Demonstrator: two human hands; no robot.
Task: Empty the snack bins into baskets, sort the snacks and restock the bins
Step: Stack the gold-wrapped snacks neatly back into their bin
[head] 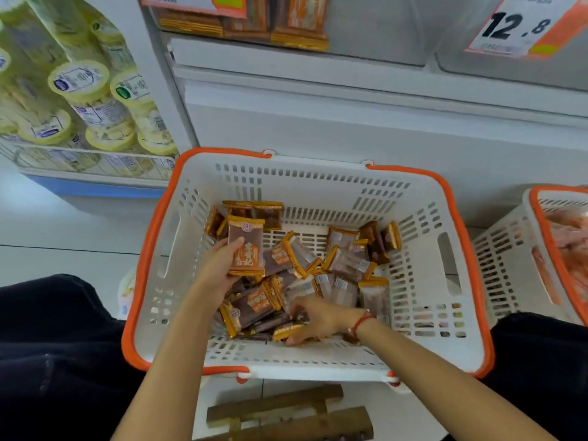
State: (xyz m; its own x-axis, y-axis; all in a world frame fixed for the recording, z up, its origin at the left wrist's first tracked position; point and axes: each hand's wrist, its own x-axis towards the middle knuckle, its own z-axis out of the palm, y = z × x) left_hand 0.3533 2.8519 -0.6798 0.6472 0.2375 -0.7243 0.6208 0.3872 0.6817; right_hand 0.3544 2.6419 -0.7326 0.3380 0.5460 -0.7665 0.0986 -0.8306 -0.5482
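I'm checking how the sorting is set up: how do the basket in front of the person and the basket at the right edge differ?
The front basket holds brown-and-orange snack packets; the right basket holds pinkish items, too blurred to identify. The front basket is fully in view, with the left hand gripping a packet and the right hand reaching in; the right basket is cut off and untouched. Both are white, slotted and orange-rimmed.

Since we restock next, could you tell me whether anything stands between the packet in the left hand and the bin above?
Nothing visible does. The left hand holds the packet above the basket, and only open space and the white shelf front lie below the bin.
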